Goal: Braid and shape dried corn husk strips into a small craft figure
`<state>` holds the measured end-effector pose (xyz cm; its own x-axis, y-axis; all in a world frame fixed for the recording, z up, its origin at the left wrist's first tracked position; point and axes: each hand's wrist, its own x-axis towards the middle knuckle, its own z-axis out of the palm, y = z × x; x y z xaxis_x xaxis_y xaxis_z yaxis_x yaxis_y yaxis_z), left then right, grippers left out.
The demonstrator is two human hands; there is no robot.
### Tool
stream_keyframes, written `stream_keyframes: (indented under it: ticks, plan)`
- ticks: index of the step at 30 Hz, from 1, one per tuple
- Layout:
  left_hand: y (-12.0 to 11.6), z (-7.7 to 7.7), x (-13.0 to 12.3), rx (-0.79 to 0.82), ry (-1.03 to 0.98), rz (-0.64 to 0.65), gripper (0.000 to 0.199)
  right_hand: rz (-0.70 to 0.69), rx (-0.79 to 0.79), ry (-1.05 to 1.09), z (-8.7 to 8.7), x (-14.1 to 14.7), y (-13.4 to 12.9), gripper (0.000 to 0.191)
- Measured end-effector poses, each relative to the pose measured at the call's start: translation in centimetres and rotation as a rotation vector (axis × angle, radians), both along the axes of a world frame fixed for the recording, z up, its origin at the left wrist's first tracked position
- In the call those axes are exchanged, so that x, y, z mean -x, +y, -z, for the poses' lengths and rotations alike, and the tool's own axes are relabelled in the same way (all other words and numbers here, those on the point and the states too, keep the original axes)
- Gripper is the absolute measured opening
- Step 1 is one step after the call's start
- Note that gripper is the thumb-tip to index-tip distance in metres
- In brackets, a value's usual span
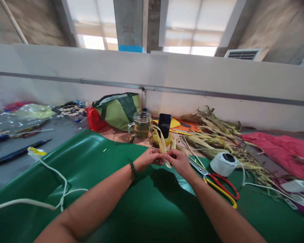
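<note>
Both hands meet above the green mat, pinching a pale dried corn husk strip that rises and curls over at its top. My left hand grips it from the left, with a dark bead bracelet at the wrist. From the right, my right hand has its fingers closed on the lower part of the husk. Just right of that hand lie scissors with one red and one yellow handle. A phone leans upright on a yellow tape roll behind the hands.
A glass mug of liquid and a green bag stand behind. Dried husks pile at right, near a white string roll and pink cloth. A white cable crosses the mat's left side; a black pen-like tool lies farther left.
</note>
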<state>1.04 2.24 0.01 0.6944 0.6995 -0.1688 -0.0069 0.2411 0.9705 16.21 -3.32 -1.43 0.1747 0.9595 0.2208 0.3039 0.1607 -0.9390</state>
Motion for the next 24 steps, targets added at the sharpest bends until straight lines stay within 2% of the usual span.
stream_keyframes:
  ticks: [4,7,9,13,20,24]
  plan:
    - [0.0,0.2,-0.1,-0.044,0.011,-0.033,0.031,0.019,-0.034,-0.072,0.4,0.4,0.0,0.031]
    - [0.2,0.5,-0.2,-0.121,0.077,-0.093,0.035,0.055,-0.039,-0.034,0.3,0.5,0.0,0.033]
    - [0.4,0.5,-0.1,-0.159,0.069,-0.146,0.035,0.005,0.06,0.07,-0.1,0.4,-0.2,0.037]
    - [0.7,0.2,0.2,-0.196,0.002,-0.206,0.029,-0.196,0.322,0.28,-1.1,0.0,-0.6,0.047]
    - [0.3,-0.2,0.2,-0.119,-0.118,-0.222,0.024,-0.289,0.369,0.28,-1.3,-0.1,-0.9,0.047]
    - [-0.3,-0.7,-0.1,0.084,-0.306,-0.224,0.023,-0.291,0.356,0.27,-0.9,0.5,-0.9,0.042]
